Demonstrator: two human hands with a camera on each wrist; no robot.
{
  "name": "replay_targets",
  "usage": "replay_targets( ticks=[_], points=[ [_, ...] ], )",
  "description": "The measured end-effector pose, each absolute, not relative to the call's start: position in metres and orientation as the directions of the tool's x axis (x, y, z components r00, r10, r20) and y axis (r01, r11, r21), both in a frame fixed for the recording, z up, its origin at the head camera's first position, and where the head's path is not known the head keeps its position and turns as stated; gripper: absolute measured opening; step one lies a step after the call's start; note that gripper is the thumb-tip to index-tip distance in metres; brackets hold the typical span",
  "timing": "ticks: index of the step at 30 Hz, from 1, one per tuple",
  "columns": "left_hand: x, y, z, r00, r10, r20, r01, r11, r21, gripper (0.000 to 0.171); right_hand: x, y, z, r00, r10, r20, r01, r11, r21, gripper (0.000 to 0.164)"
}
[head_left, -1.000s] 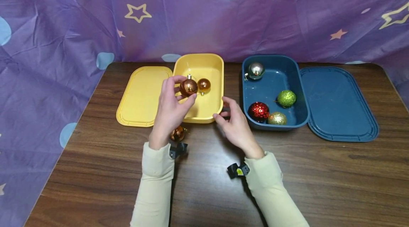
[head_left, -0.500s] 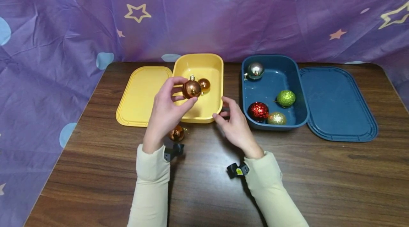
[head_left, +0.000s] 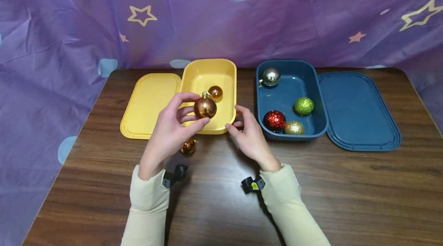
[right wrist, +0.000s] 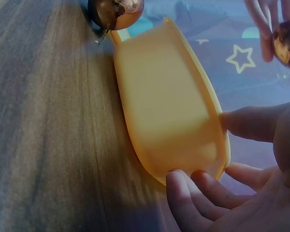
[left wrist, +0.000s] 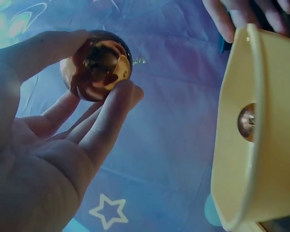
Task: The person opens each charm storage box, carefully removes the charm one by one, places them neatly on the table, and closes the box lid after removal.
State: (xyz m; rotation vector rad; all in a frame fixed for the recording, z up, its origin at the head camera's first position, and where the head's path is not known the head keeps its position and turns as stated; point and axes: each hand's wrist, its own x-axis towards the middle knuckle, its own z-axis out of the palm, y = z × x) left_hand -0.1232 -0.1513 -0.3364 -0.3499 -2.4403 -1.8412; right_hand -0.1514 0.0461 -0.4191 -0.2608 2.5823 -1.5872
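Observation:
My left hand pinches a shiny copper Christmas bauble between thumb and fingertips, with its gold cap upward in the head view. It is held up over the near part of a yellow box; in the left wrist view the bauble is apart from the box. Inside lies a smaller amber bauble. My right hand holds the box's near right corner, its thumb and fingers against the wall in the right wrist view. Another copper bauble rests on the table before the box, partly behind my left hand.
A yellow lid lies left of the yellow box. To the right stands a blue box with silver, green, red and gold baubles in it, beside its blue lid. A purple cloth hangs behind.
My left hand has drawn toward me with the copper bauble still pinched. The right hand stays at the box corner. The whole head view has shifted slightly.

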Motion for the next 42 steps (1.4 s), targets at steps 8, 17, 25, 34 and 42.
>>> replay_targets(
  ticks=[8,17,25,34,42],
  points=[
    [-0.113,-0.165,-0.339,-0.972,0.194,0.132,0.181,0.268,0.946,0.053,-0.151,0.046,-0.419,-0.979,-0.200,0.031,-0.118,0.440,-0.890,0.061],
    [-0.110,-0.174,-0.337,-0.948,0.265,0.178,0.286,0.461,0.840,0.046,-0.151,0.046,-0.421,-0.980,-0.196,0.025,-0.108,0.427,-0.898,0.061],
    [-0.115,-0.183,-0.343,-0.929,0.347,0.126,0.287,0.464,0.838,0.045,-0.152,0.046,-0.424,-0.980,-0.188,0.059,-0.133,0.410,-0.902,0.061],
    [-0.116,-0.186,-0.346,-0.919,0.395,0.014,0.193,0.419,0.887,0.043,-0.152,0.046,-0.421,-0.980,-0.194,0.045,-0.122,0.409,-0.904,0.062],
    [-0.115,-0.188,-0.350,-0.865,0.496,-0.078,0.187,0.461,0.867,0.044,-0.152,0.047,-0.421,-0.980,-0.197,0.032,-0.114,0.416,-0.902,0.062]
  ],
)
